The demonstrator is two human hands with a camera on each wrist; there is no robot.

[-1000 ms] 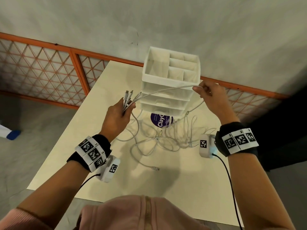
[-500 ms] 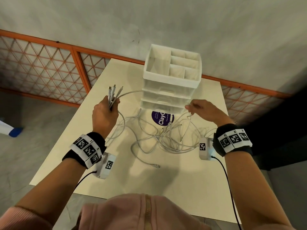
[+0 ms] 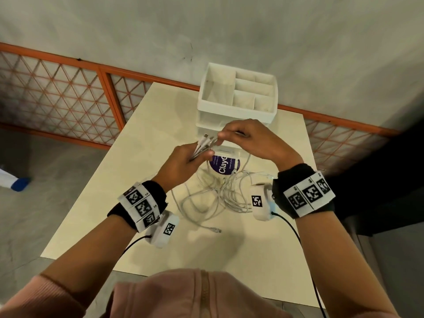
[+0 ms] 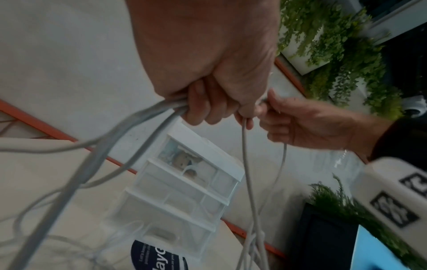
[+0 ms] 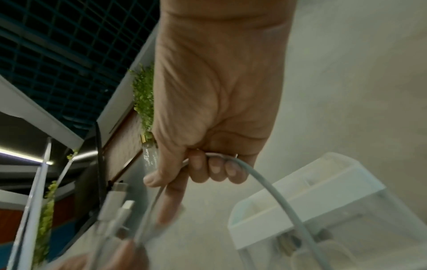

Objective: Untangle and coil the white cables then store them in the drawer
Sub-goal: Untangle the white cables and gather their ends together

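Several white cables [image 3: 213, 196] lie in a tangle on the cream table [image 3: 160, 106], in front of a white drawer unit [image 3: 238, 104]. My left hand [image 3: 183, 161] grips a bunch of cable ends [image 3: 205, 143], connectors pointing up; the strands [image 4: 138, 117] hang from its fist. My right hand [image 3: 247, 138] is right beside it and pinches one cable [image 5: 261, 180], which loops down from its curled fingers [image 5: 215, 168]. Connectors [image 5: 120, 202] show blurred beside the right hand. One loose cable end [image 3: 216, 230] lies on the table nearer me.
The drawer unit has an open divided tray on top and translucent drawers [image 4: 180, 197] below. A purple round label [image 3: 223, 165] lies at its foot. An orange lattice railing [image 3: 68, 97] runs behind the table, a grey wall beyond. Bare table surface lies toward me.
My right hand, stretched out right with one cable a second ago, dropped toward the tangle and now has come across to meet the left hand. The left hand kept its bunch and moved slightly right.
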